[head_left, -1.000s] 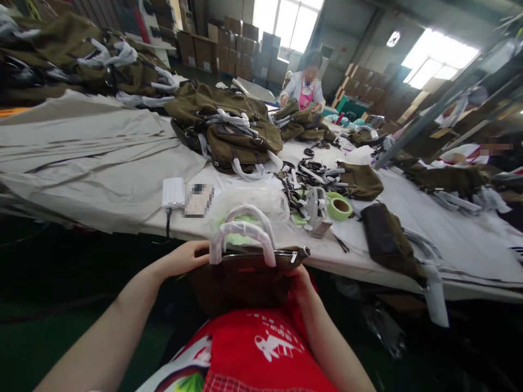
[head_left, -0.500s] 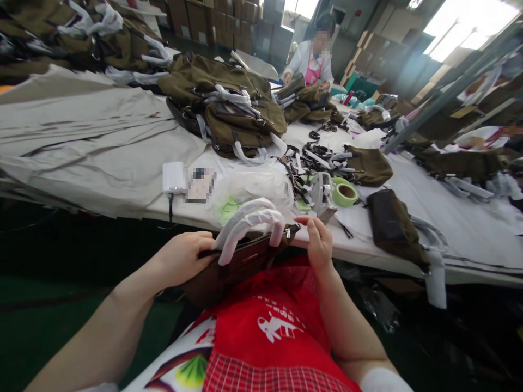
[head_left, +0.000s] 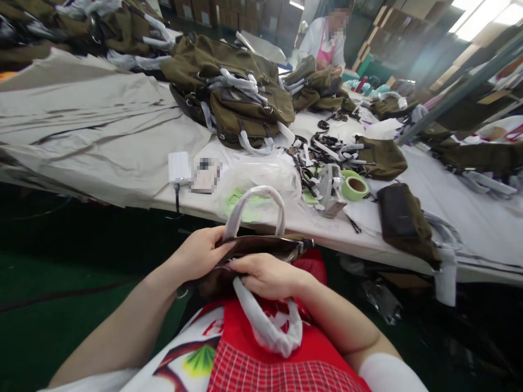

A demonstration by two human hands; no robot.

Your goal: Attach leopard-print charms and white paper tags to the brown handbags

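A white-wrapped near handle (head_left: 265,329) droops over a red apron (head_left: 245,365) with a checked lower panel, as two bare hands hold a brown bag (head_left: 257,246) open at waist height, just before the edge of a cloth-covered desk (head_left: 192,215). The right hand (head_left: 269,276) bends its fingers over the near side of the opening, its grip closed on that edge, some fingertips hidden. The left hand (head_left: 202,253) has its grip pinching the bag's left end, thumb across the rim, beside the foot of the upright far handle (head_left: 234,218). Beyond, on the desk, sit a white box (head_left: 178,169) with a dark cable, a blurred-out flat object (head_left: 206,177), and clear plastic (head_left: 278,174) with pale green showing. To the right, a tape dispenser (head_left: 330,188) stands beside a green tape roll (head_left: 363,188); a dark-ended bag (head_left: 398,215) lies farther right, its wrapped handles hanging over the edge. Straps (head_left: 327,149) lie tangled behind, near piled olive bags (head_left: 245,98). Farther back, a co-worker (head_left: 326,51) in a pink apron stands before stacked cartons (head_left: 241,16).
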